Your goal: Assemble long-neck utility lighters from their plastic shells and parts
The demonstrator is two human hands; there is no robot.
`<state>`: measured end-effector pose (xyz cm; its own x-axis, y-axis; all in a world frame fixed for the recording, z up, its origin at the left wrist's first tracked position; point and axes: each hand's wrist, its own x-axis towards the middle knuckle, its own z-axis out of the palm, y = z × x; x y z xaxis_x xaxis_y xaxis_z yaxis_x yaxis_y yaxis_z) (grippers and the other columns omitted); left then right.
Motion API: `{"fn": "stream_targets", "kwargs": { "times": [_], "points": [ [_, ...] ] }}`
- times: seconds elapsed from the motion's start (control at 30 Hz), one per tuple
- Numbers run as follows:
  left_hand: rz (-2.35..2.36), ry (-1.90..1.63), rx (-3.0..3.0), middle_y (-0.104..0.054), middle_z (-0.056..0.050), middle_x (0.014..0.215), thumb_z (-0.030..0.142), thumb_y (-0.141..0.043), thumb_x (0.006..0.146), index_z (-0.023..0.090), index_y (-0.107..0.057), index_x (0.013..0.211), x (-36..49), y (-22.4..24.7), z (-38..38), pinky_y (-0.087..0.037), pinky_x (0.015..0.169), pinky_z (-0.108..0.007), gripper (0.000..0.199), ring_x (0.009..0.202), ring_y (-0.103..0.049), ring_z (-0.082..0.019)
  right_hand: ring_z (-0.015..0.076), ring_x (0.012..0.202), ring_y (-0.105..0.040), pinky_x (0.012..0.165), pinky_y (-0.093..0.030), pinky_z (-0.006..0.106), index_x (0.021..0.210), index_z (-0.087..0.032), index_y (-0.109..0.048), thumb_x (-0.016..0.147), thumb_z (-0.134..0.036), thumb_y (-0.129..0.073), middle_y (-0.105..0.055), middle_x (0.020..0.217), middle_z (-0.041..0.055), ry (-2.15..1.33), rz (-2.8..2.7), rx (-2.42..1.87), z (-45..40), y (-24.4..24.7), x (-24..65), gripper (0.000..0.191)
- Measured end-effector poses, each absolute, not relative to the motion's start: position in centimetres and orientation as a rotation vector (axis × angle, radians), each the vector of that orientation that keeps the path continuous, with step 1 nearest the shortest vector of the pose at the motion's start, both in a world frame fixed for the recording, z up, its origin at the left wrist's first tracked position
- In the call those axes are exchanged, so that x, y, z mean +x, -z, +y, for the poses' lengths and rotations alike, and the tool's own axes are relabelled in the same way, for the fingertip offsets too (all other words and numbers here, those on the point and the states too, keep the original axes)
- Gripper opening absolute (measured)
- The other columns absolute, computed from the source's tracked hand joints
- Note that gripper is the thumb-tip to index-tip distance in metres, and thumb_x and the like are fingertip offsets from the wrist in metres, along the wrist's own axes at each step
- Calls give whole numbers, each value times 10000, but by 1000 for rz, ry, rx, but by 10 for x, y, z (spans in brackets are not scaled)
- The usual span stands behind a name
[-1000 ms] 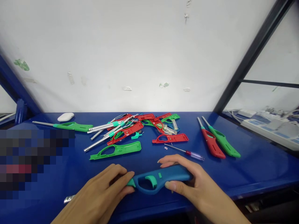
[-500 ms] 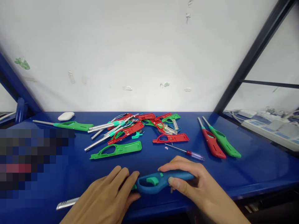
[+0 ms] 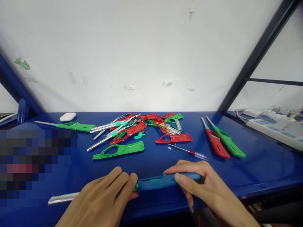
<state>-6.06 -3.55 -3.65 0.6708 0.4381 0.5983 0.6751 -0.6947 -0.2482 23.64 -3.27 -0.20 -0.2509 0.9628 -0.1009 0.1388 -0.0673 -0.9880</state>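
My left hand [image 3: 101,198] covered the middle of the silver tube [image 3: 62,198]; my right hand [image 3: 205,181] hid the end of the blue lighter's handle [image 3: 157,183]. Both forearms ran off the bottom edge. Square blocks [image 3: 28,164] masked whatever was at the left. Pieces in the heap [image 3: 129,130] overlapped, partly hiding one another. The power strip [image 3: 272,130] was cut off at right, with blurred clutter behind. One pale scrap [image 3: 169,148] was too small to identify.
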Motion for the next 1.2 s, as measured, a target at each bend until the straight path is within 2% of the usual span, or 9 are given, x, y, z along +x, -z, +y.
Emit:
{"fn": "stream_targets", "kwargs": {
  "times": [0.13, 0.23, 0.4, 0.53, 0.63, 0.73, 0.8, 1.07, 1.2],
  "points": [
    [-935, 848, -2439, -812, -25, 969, 82, -437, 996, 261, -660, 1275, -60, 32, -31, -598, 731, -262, 399, 934, -770, -199, 140, 703, -620, 610, -525, 266, 1087, -266, -880, 930, -547, -776, -705, 1084, 69, -1278, -1602, -1202, -30, 7, 240, 338],
    [-970, 737, -2434, -820, -20, 961, 70, -401, 969, 264, -694, 1136, -64, 33, -30, -588, 668, -274, 388, 862, -771, -202, 187, 868, -646, 642, -498, 264, 1037, -302, -893, 949, -538, -758, -713, 1201, 78, -1211, -1662, -1204, -27, 11, 243, 286],
    [-1035, 510, -2450, -794, -30, 1205, 200, -437, 1053, 268, -640, 1347, -76, 36, -32, -640, 819, -313, 363, 1044, -777, -227, 145, 740, -592, 672, -498, 277, 1083, -303, -840, 958, -566, -741, -736, 1147, 30, -1197, -1643, -1294, -27, 11, 243, 308],
    [-1069, 566, -2468, -757, -52, 1293, 323, -469, 1088, 248, -605, 1419, -71, 34, -32, -644, 919, -321, 365, 1099, -764, -220, 159, 802, -605, 704, -507, 266, 1076, -302, -796, 932, -534, -785, -738, 1192, 2, -1201, -1670, -1319, -27, 10, 241, 273],
    [-983, 638, -2490, -765, -47, 1295, 222, -475, 1061, 271, -591, 1459, -57, 27, -30, -652, 887, -348, 418, 1103, -768, -232, 181, 876, -662, 729, -525, 257, 1072, -315, -792, 924, -532, -793, -751, 1172, -10, -1190, -1702, -1295, -25, 10, 240, 263],
    [-889, 746, -2584, -784, 2, 1209, -23, -386, 929, 321, -666, 1318, -45, 24, -29, -621, 851, -275, 590, 1045, -767, -174, 206, 985, -709, 860, -539, 265, 1062, -333, -801, 918, -472, -810, -777, 1128, -27, -1101, -1767, -1267, -25, 11, 240, 200],
    [-898, 836, -2616, -772, 19, 1193, -71, -353, 893, 317, -668, 1251, -42, 26, -28, -582, 907, -257, 615, 1044, -745, -149, 218, 1050, -720, 916, -536, 267, 1065, -347, -805, 909, -425, -825, -791, 1115, -35, -1030, -1804, -1256, -26, 12, 241, 176],
    [-797, 748, -2454, -774, -7, 1200, 41, -283, 1053, 230, -629, 1240, -39, 28, -32, -371, 1169, -300, 436, 1116, -683, -168, 193, 1131, -706, 1025, -519, 268, 1156, -419, -773, 952, -313, -801, -786, 1177, -60, -843, -1963, -1253, -30, 20, 242, 232],
    [-728, 663, -2399, -805, -11, 1147, 56, -310, 1062, 200, -639, 1209, -35, 24, -34, -390, 1150, -308, 388, 1070, -712, -178, 204, 1247, -661, 1130, -463, 321, 1256, -492, -723, 964, -309, -780, -732, 1310, -81, -865, -1943, -1373, -32, 20, 242, 350]
  ]
}}
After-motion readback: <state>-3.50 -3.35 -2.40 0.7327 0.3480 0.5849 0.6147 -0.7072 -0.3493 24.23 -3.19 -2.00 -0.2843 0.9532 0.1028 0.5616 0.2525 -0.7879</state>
